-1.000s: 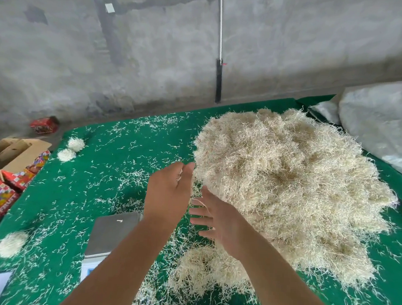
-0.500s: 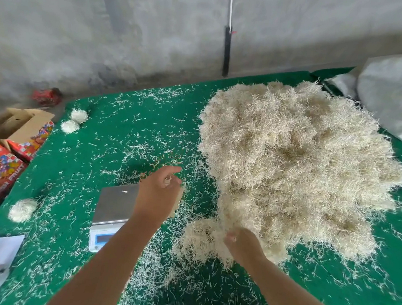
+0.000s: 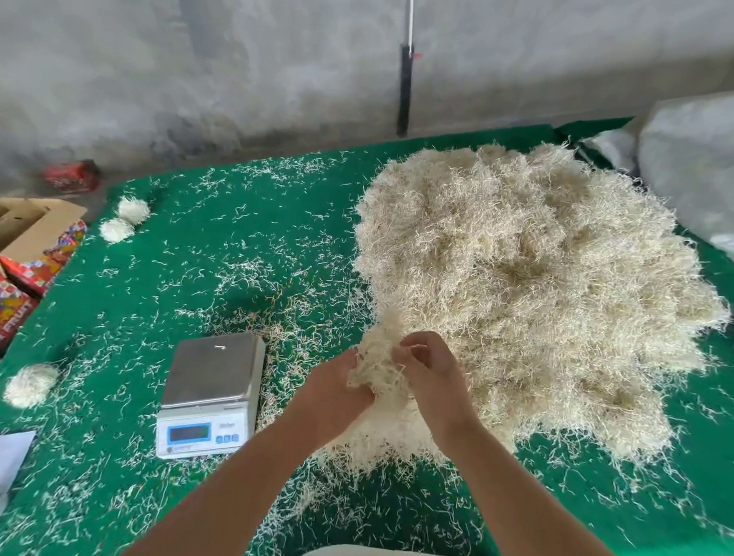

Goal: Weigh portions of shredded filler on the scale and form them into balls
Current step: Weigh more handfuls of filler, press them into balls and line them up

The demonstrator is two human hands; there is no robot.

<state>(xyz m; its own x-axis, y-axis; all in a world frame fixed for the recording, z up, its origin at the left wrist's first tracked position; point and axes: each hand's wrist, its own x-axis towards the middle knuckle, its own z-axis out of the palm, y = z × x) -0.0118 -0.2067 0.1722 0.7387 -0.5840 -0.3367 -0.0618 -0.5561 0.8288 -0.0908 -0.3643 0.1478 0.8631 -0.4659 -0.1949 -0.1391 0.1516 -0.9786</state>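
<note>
**Shredded filler: three balls down, a heap to go**

Shredded filler [image 3: 529, 289] sits in a big loose heap on the right of the green table [image 3: 229, 233], with stray strands scattered everywhere. At its near edge both hands work a tuft [image 3: 374, 361]: the left hand [image 3: 336, 388] seems to have its grip closed on it from below, though strands hide the fingers, and the right hand [image 3: 430, 369] pinches it from above. The scale [image 3: 211, 393], just beside them, has a bare pan. Three finished balls lie on the left: two at the far corner [image 3: 124, 219], one nearer [image 3: 30, 384]. I'd say it's early going, since most of the heap remains.
</note>
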